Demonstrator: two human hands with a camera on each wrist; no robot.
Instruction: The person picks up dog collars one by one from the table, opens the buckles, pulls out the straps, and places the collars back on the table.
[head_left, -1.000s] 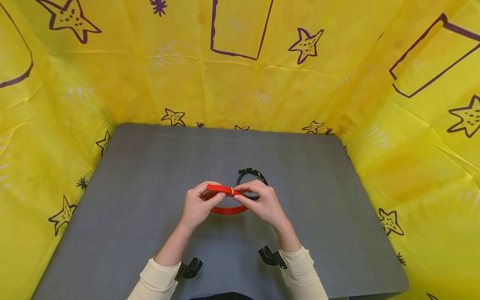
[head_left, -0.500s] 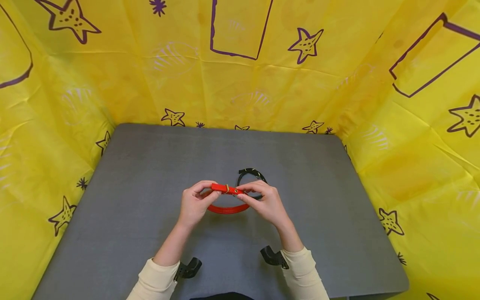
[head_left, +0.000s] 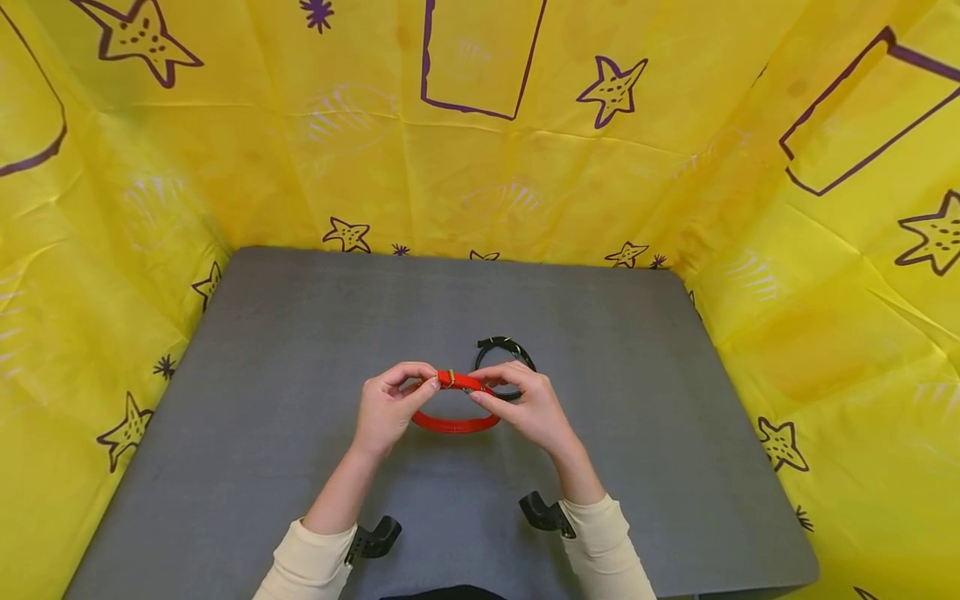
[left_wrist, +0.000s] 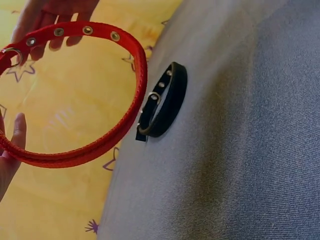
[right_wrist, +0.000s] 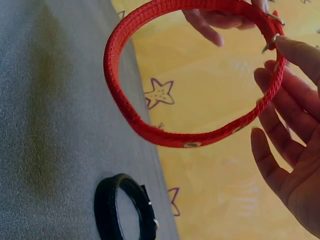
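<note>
A red pet collar [head_left: 456,426] with a metal buckle [head_left: 451,379] and eyelets is held up in a closed loop over the table. My left hand [head_left: 384,411] pinches the strap between thumb and fingers, just left of the buckle. On the other side, my right hand [head_left: 528,407] pinches the strap with thumb and index finger; its other fingers spread loosely behind the loop in the right wrist view. A D-ring [right_wrist: 270,43] hangs near the right thumb. Beyond the right hand, a buckled black collar [left_wrist: 175,102] lies on the table.
The grey cloth-covered table [head_left: 315,317] has yellow fabric walls [head_left: 480,167] with star drawings on its far, left and right sides. Black camera mounts [head_left: 378,537] stick out from both wrists near the cream sleeves.
The buckle has shifted left along with the strap, now sitting right by my left fingertips. Less strap shows left of it. My left hand has moved slightly left; the black collar stays put.
</note>
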